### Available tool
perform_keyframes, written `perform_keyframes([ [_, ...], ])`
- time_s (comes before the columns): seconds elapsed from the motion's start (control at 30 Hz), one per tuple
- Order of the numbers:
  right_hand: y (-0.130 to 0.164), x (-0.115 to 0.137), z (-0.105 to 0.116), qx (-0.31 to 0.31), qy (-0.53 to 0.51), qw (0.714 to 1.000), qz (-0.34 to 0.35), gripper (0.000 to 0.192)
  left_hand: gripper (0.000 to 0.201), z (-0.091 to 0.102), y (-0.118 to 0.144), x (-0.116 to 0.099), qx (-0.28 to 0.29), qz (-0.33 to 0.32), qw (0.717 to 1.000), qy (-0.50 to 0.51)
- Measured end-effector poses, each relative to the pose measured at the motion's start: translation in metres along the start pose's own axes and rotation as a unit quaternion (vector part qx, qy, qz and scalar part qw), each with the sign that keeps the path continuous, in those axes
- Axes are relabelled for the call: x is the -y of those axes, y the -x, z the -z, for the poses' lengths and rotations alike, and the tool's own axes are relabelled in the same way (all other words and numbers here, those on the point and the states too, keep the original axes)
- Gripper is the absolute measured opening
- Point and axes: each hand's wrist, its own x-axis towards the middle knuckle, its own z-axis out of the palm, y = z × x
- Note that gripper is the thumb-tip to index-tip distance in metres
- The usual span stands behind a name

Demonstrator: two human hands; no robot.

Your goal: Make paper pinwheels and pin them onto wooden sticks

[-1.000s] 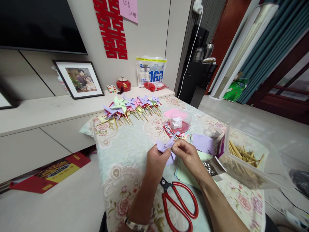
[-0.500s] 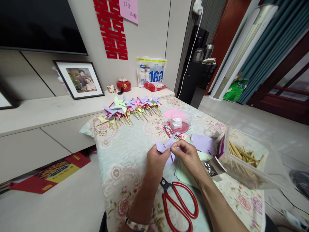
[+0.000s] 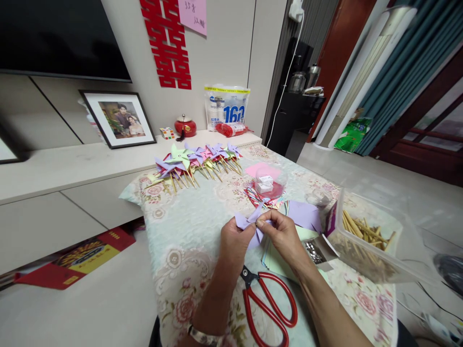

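Observation:
A purple paper pinwheel (image 3: pixel 243 221), its blades folded toward the middle, is held between both hands above the table. My left hand (image 3: pixel 233 241) is closed on its near left side. With thumb and forefinger, my right hand (image 3: pixel 279 231) pinches at the pinwheel's centre; whatever lies under those fingertips is hidden. Red-handled scissors (image 3: pixel 267 306) lie just below the hands. Beside my right wrist is a small box of metal pins (image 3: pixel 314 251), next to green paper sheets (image 3: pixel 280 262) partly covered by my right arm.
Finished pinwheels on sticks (image 3: pixel 195 161) lie in a row at the table's far left. A clear bin of wooden sticks (image 3: pixel 365 231) stands right. Purple paper (image 3: pixel 306 215) and a round clear container (image 3: pixel 271 183) sit beyond my hands on the flowered tablecloth (image 3: pixel 191 217).
Almost nothing differs. Both hands stay at the pinwheel's centre, with only a very slight shift of the fingers and paper.

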Motion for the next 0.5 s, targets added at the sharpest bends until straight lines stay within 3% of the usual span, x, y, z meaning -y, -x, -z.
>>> perform_keyframes([
  [0.23, -0.0008, 0.0023, -0.0001, -0.004, 0.009, 1.0, 0.002, 0.014, 0.033, 0.0011, -0.0009, 0.0018, -0.006, 0.006, 1.0, -0.019],
  [0.5, -0.0012, -0.0036, -0.0012, -0.01, 0.014, 1.0, 0.003, 0.013, 0.032, -0.0006, 0.0005, 0.0, -0.004, 0.045, 0.998, 0.038],
])
